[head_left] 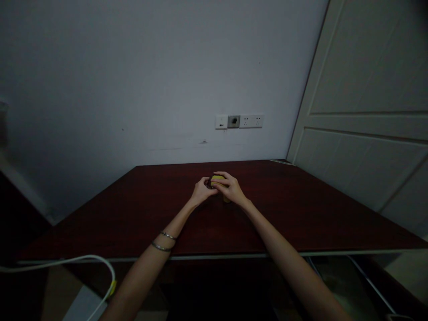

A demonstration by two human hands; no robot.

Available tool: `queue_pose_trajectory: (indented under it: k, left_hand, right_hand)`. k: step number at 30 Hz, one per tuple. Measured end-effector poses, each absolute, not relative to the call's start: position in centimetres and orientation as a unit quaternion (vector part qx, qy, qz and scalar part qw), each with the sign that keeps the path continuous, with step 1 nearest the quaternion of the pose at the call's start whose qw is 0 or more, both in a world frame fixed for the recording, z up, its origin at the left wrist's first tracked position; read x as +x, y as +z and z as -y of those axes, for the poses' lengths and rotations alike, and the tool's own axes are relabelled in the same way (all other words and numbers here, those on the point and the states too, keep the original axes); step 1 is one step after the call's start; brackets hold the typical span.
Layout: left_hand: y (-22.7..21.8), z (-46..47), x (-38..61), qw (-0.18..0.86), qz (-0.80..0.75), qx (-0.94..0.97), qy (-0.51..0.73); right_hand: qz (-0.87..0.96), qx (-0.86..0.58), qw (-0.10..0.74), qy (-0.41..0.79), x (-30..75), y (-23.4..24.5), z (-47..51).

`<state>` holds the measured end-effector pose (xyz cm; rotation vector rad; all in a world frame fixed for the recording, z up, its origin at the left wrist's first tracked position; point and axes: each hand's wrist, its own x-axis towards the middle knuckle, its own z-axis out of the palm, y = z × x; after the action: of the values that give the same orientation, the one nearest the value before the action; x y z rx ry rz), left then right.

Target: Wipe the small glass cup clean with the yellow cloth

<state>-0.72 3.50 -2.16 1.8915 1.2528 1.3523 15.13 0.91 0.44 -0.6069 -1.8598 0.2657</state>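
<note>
My left hand [201, 191] and my right hand [234, 191] meet above the middle of the table. The right fingers are curled over a small yellow object [218, 178], which looks rounded, like a lid or cap. Against it, on the left, is a dark, shiny object [208, 183] with the left fingers and thumb bent around it. Whether the two are joined, I cannot tell. Below the right palm a small yellowish-tan piece [227, 199] shows, mostly hidden by the hand. Two metal bracelets [162, 246] circle the left forearm.
The dark red table [140, 209] reaches back to a pale wall. Sockets [251, 121] are set in the wall above it. A white panelled door [371, 89] stands at the right. A white cable [90, 257] loops past the front left edge.
</note>
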Motion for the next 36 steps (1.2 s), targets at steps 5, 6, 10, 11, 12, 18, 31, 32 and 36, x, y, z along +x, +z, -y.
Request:
queue_pose_trajectory:
  k: [5, 6, 10, 11, 12, 18, 31, 32, 36]
  left_hand:
    - [-2.5, -3.5, -0.7, 0.278, -0.427, 0.696, 0.505]
    - [-2.4, -3.4, -0.6, 0.293, -0.41, 0.698, 0.509]
    - [-1.8, -2.8, -0.1, 0.363, -0.351, 0.689, 0.521]
    - [-1.6, -2.6, 0.0, 0.385, -0.34, 0.68, 0.523]
    - [-1.4, -2.5, 0.1, 0.408, -0.332, 0.669, 0.526]
    - [-0.4, -2.0, 0.1, 0.473, -0.332, 0.597, 0.557]
    - [-0.5, -2.1, -0.1, 0.469, -0.382, 0.587, 0.537]
    - [-0.6, -2.1, -0.2, 0.472, -0.38, 0.589, 0.534]
    - [-0.8, -2.3, -0.3, 0.503, -0.39, 0.58, 0.509]
  right_hand:
    - [0.793, -0.249, 0.543, 0.118, 15.2, 0.5, -0.7]
    - [0.779, -0.264, 0.555, 0.124, 15.2, 0.5, -0.8]
    - [0.706, -0.312, 0.609, 0.185, 15.3, 0.5, -1.3]
    - [0.69, -0.313, 0.62, 0.204, 15.3, 0.6, -1.5]
    - [0.678, -0.312, 0.629, 0.218, 15.4, 0.6, -1.6]
    - [0.689, -0.293, 0.599, 0.283, 16.2, 1.0, -2.0]
    - [0.742, -0.285, 0.516, 0.32, 15.7, -0.5, -2.0]
    - [0.742, -0.285, 0.52, 0.313, 15.7, -0.7, -2.1]
    - [0.735, -0.293, 0.527, 0.31, 15.6, -0.8, -2.1]
